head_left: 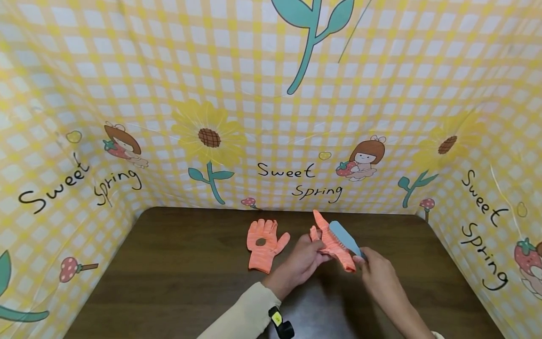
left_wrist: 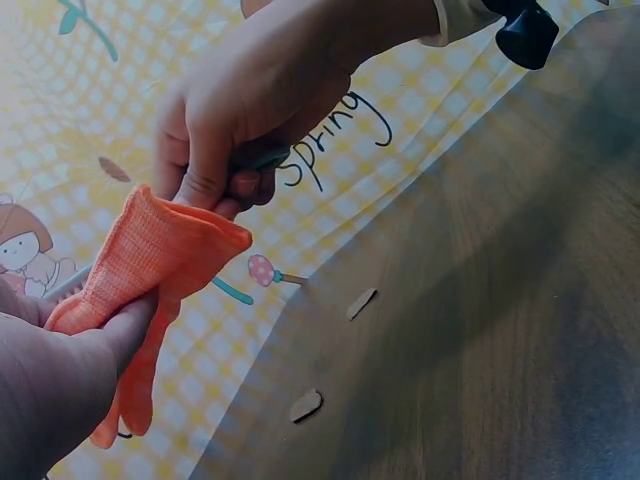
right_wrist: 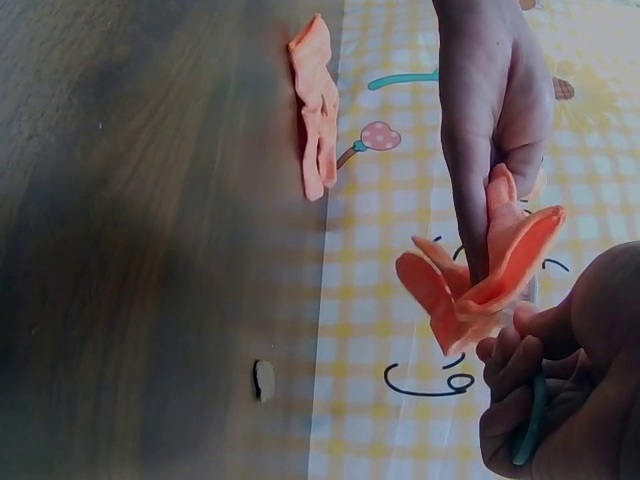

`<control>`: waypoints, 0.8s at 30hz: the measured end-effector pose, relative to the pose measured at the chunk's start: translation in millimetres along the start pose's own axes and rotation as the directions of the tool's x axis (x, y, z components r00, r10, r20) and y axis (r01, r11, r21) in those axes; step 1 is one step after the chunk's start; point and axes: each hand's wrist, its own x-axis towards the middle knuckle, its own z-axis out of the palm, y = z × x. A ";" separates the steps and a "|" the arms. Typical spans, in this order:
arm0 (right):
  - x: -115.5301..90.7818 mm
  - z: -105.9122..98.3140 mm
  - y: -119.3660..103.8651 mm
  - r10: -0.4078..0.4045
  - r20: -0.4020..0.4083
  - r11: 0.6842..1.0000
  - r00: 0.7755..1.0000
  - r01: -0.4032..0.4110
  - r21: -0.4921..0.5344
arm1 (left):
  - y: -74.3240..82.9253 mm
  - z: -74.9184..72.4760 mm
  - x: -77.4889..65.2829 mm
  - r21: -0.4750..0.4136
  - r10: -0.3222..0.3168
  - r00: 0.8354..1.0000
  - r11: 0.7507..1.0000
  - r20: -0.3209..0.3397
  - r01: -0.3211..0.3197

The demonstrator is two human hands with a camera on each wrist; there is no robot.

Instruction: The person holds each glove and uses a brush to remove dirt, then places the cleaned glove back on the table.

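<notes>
My left hand (head_left: 304, 258) pinches an orange knit glove (head_left: 332, 245), held up above the table with its fingers pointing away and its cuff toward me. In the left wrist view my left thumb lies over the orange fabric (left_wrist: 165, 250), and the cuff opening faces up. My right hand (head_left: 381, 273) grips the handle of a blue brush (head_left: 345, 238). The brush's bristles lie against the glove's side. In the right wrist view the curled right fingers wrap the teal handle (right_wrist: 532, 420); most of the brush head is hidden there behind the glove.
A second orange glove (head_left: 262, 252) lies flat on the dark wooden table (head_left: 178, 263), left of my hands, with a dark oval spot on it. Small tan flat pieces (left_wrist: 307, 405) show on the table in the wrist views. Yellow checked cloth (head_left: 254, 117) walls the back and sides.
</notes>
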 end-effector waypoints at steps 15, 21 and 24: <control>-0.8 -13.5 -0.4 0.051 0.087 0.997 0.995 -0.056 0.053 | 5.6 -0.6 -2.0 0.047 0.040 0.999 0.998 0.006 -0.040; -3.8 -9.9 -12.8 0.050 0.147 0.998 0.988 -0.056 0.038 | 7.6 5.2 -1.0 0.043 0.033 0.999 0.998 0.036 -0.034; -4.1 -8.7 -10.6 0.057 0.121 0.998 0.991 -0.060 0.017 | 6.1 5.4 -1.0 0.039 0.030 0.999 0.999 0.026 -0.031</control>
